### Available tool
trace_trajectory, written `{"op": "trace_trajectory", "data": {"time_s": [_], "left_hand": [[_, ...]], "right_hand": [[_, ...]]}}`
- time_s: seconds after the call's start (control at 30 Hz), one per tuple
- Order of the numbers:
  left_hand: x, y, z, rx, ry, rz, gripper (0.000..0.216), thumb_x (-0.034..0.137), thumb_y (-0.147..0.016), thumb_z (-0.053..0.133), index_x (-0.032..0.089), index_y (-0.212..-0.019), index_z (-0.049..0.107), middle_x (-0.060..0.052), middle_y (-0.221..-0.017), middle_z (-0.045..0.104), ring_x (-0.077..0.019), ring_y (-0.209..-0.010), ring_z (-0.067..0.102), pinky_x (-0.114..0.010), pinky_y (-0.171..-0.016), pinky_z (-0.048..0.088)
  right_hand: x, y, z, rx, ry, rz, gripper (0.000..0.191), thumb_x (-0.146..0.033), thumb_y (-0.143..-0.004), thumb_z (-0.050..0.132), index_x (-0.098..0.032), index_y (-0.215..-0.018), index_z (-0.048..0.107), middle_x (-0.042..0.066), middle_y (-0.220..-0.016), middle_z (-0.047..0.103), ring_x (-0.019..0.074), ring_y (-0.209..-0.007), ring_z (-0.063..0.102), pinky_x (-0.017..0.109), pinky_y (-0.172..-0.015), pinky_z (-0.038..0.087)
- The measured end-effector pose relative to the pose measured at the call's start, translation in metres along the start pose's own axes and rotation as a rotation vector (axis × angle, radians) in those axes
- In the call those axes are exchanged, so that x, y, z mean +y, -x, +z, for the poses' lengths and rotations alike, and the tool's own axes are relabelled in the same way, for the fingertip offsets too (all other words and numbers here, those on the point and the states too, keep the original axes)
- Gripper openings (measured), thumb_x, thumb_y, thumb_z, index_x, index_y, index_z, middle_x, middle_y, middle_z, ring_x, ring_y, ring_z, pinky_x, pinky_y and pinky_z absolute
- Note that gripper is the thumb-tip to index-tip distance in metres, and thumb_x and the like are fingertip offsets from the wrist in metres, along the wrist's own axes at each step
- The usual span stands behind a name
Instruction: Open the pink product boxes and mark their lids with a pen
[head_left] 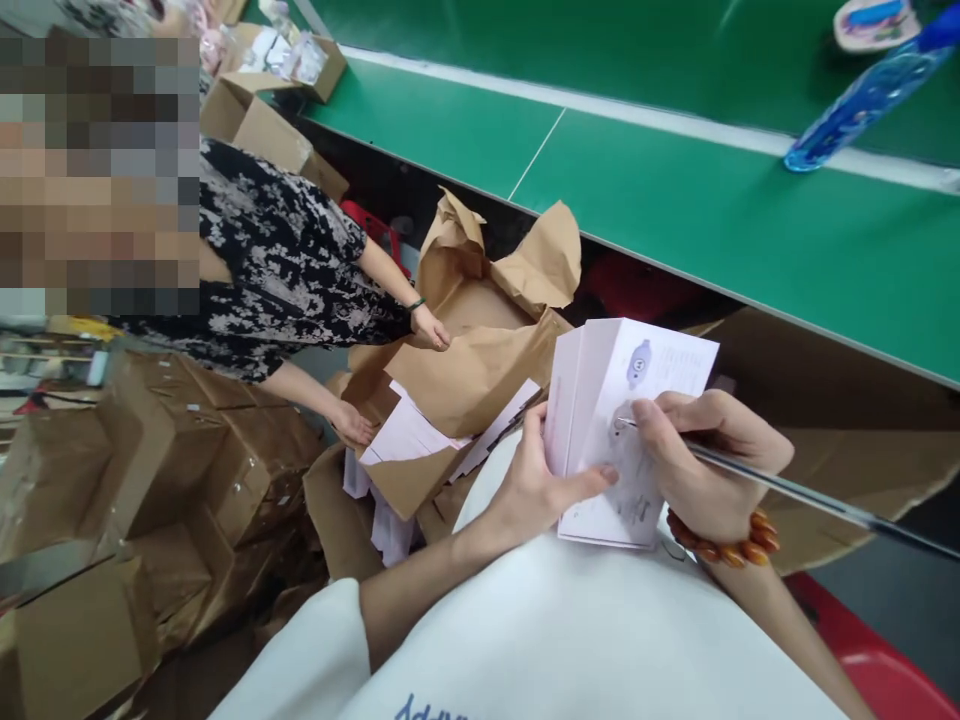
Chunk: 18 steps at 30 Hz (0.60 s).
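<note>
My left hand [551,482] grips a small stack of pale pinkish-white printed boxes [581,425] against my body, its thumb lying across the front face. That face carries a bluish watch-like picture and small text too fine to read. In my right hand [712,455] is a long, slim silver tool with a pointed tip [817,495], possibly tweezers. The tip is at a small round print or hole in the middle of the face; whether it touches is unclear. An orange bead bracelet [724,545] circles my right wrist.
A co-worker in a patterned black top [292,260] stands at left, hands by an open carton lined with brown paper [480,370] holding several pale boxes. Cartons [172,470] pile up at lower left. A blue bottle [862,105] stands on the green table [675,210]. A red stool [892,650] is at lower right.
</note>
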<state>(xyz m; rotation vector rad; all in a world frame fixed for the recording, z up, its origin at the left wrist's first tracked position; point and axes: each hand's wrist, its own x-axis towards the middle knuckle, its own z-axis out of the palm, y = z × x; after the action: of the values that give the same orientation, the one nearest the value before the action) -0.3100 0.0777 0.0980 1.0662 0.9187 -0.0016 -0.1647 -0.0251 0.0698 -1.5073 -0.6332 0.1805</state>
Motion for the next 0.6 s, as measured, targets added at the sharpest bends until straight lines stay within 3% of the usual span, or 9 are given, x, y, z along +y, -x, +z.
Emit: {"op": "trace_trajectory", "data": {"time_s": [0.2,0.37,0.6], "left_hand": [[0.003,-0.002,-0.002,-0.059,-0.123,-0.035,0.086,0.045,-0.078,0.099,0.025,-0.144,0.047,-0.017,-0.153,0.07,-0.0403,-0.146,0.066,-0.06,-0.123,0.054],[0.007,-0.001,-0.002,-0.084,-0.167,-0.002,0.083,0.043,-0.081,0.096,0.024,-0.144,0.046,-0.017,-0.155,0.069,-0.04,-0.147,0.066,-0.058,-0.122,0.054],[0.011,-0.001,-0.002,-0.101,-0.194,-0.031,0.085,0.044,-0.081,0.095,0.024,-0.146,0.044,-0.016,-0.15,0.072,-0.0395,-0.147,0.065,-0.055,-0.12,0.054]], "right_hand": [[-0.003,0.006,0.0,0.044,0.034,-0.039,0.048,-0.021,-0.1,0.083,-0.024,-0.062,0.053,-0.006,-0.056,0.061,0.0088,-0.045,0.047,0.024,-0.043,0.039],[-0.006,0.006,0.001,0.094,0.068,0.001,0.051,-0.03,-0.1,0.086,-0.025,-0.061,0.053,-0.004,-0.054,0.06,0.0108,-0.046,0.05,0.026,-0.043,0.042],[-0.005,0.007,0.001,0.1,0.075,-0.018,0.051,-0.027,-0.1,0.084,-0.025,-0.061,0.051,-0.006,-0.054,0.056,0.0103,-0.046,0.046,0.026,-0.043,0.04]]}}
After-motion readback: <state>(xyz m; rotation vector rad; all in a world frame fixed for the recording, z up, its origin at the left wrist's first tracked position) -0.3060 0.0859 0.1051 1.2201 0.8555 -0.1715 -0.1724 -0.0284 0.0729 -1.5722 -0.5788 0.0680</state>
